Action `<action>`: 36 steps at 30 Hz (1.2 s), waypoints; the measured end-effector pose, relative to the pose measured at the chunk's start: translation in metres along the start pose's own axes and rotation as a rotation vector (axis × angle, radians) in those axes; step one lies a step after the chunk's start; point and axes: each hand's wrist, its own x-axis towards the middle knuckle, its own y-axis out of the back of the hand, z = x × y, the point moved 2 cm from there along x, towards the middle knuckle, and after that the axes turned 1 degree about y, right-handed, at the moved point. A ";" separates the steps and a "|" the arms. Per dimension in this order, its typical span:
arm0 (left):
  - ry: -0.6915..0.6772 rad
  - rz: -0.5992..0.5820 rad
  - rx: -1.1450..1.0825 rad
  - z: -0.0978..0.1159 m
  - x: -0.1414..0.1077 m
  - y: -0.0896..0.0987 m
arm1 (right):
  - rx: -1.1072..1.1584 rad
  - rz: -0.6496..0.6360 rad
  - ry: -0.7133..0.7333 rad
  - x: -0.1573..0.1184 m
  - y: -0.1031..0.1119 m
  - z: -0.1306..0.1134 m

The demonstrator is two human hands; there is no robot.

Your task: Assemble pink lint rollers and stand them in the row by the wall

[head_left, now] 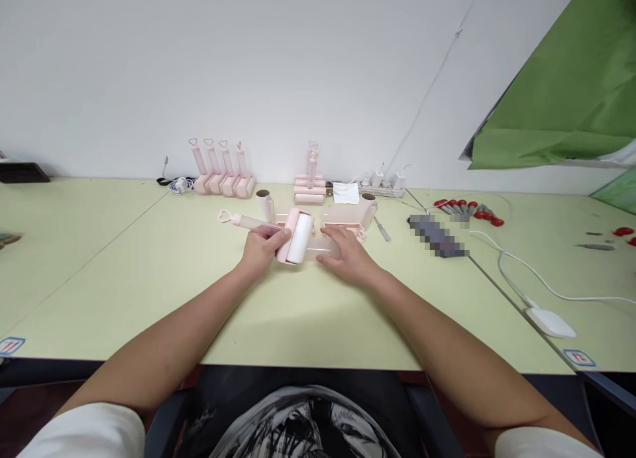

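My left hand is closed around a pink lint roller, whose white sticky roll faces right and whose heart-looped handle points left. My right hand is beside it, thumb and fingers apart, around a translucent cover. Whether it touches that cover I cannot tell. Just behind the hands are another translucent cover and a pink roller part, partly hidden by my right fingers. Rolls with brown cardboard cores stand on either side, a left roll and a right roll.
Several pink lint rollers stand along the wall, with more stacked rollers at the centre. A small screwdriver, a power strip, a blurred-out dark object, red-handled tools and a white cable lie rightward.
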 end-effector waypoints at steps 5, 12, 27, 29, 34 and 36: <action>-0.064 -0.218 0.017 0.005 -0.008 -0.007 | 0.222 0.239 0.059 -0.006 0.003 -0.011; -0.100 -0.446 0.031 0.008 -0.019 -0.014 | 0.763 0.120 -0.065 -0.015 -0.010 -0.028; 0.036 -0.314 -0.144 0.012 0.003 0.010 | 0.853 0.410 -0.279 -0.006 0.011 -0.008; 0.022 -0.305 -0.045 0.011 0.005 0.012 | 0.824 0.421 -0.274 -0.006 0.012 -0.007; -0.129 -0.284 0.322 0.014 0.005 0.016 | 0.732 0.451 -0.241 -0.008 0.015 -0.006; -0.200 -0.324 0.404 0.016 0.004 0.017 | 0.696 0.436 -0.237 -0.009 0.016 -0.006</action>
